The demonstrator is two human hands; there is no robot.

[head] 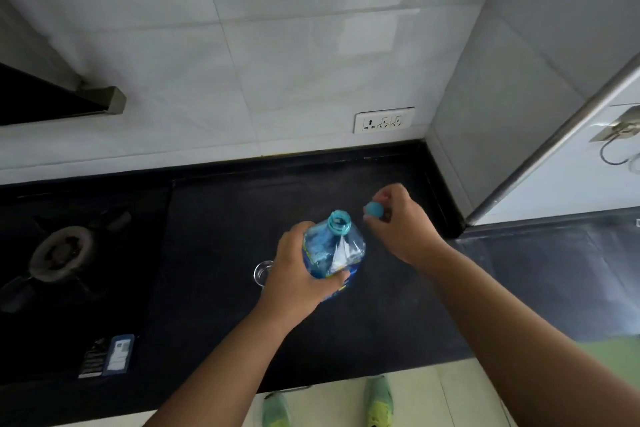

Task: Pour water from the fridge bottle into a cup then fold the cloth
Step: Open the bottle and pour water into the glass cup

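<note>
A clear blue plastic water bottle (341, 246) stands upright over the black counter (214, 239), its mouth uncapped. My left hand (294, 281) is wrapped around the bottle's body. My right hand (398, 222) hovers just right of the bottle's mouth and pinches the blue cap (374, 210) between its fingertips. A clear glass cup (262, 272) sits on the counter, half hidden behind my left hand. No cloth is in view.
A gas stove burner (60, 258) lies at the left on the counter, with a label sticker (107, 355) near its front. A wall socket (383, 120) is on the tiled wall behind. A white fridge or cabinet (588, 163) stands at the right. Green shoes (379, 402) show on the floor.
</note>
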